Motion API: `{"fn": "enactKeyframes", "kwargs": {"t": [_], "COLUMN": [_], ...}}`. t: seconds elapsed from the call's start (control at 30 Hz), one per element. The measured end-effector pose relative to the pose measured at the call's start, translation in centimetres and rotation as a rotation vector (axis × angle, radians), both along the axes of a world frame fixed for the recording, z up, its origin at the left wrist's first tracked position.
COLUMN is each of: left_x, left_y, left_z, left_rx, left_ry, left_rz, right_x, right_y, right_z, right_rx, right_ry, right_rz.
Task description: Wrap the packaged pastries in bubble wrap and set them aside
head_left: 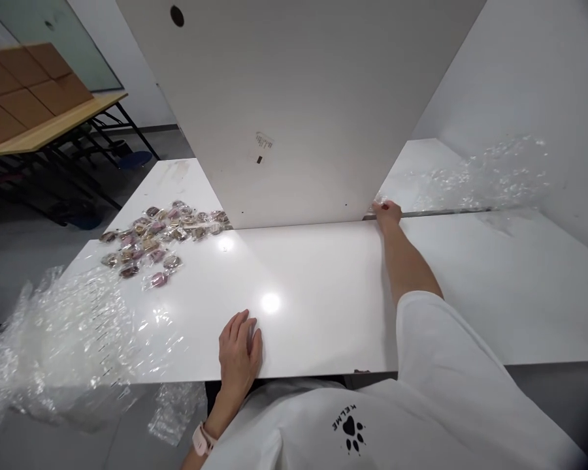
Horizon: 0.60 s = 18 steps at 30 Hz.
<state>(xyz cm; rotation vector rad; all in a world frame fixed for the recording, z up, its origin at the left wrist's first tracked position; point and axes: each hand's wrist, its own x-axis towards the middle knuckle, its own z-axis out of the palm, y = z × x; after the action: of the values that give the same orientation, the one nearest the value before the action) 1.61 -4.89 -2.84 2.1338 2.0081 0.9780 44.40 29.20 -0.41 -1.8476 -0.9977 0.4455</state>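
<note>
My left hand point(238, 349) rests palm down near the front edge of the white table point(313, 287), fingers stretched out and holding nothing. My right arm reaches forward to the lower right corner of an upright white panel point(304, 117). There my right hand point(388, 214) has its fingers curled in at the panel's edge. A bit of clear plastic and a small dark reddish spot show by its fingertips, but what it grips is hidden. Left of the panel's foot lie several small wrapped pieces point(149, 245), pink, tan and brown, in clear packets.
A heap of clear plastic bags point(73, 333) hangs over the table's front left edge. More crumpled clear plastic point(490, 173) lies at the back right by the wall. Cardboard boxes point(29, 85) stand on a wooden table point(53, 127) at far left, with a blue stool point(136, 159) nearby.
</note>
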Motion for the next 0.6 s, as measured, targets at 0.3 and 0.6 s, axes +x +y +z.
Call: {"fn": "enactKeyframes", "kwargs": {"t": [0.3, 0.6], "left_x": [-0.1, -0.2], "left_y": [0.2, 0.0], "left_z": [-0.3, -0.5], "left_rx": [0.013, 0.012], "left_ry": [0.002, 0.002], "left_rz": [-0.013, -0.008], "right_x": [2.9, 0.4], "right_y": [-1.2, -13.9], "right_z": [-1.6, -0.8], "right_rx": [-0.189, -0.012], "right_ry": [-0.280, -0.267], "right_rz": [-0.425, -0.470]}}
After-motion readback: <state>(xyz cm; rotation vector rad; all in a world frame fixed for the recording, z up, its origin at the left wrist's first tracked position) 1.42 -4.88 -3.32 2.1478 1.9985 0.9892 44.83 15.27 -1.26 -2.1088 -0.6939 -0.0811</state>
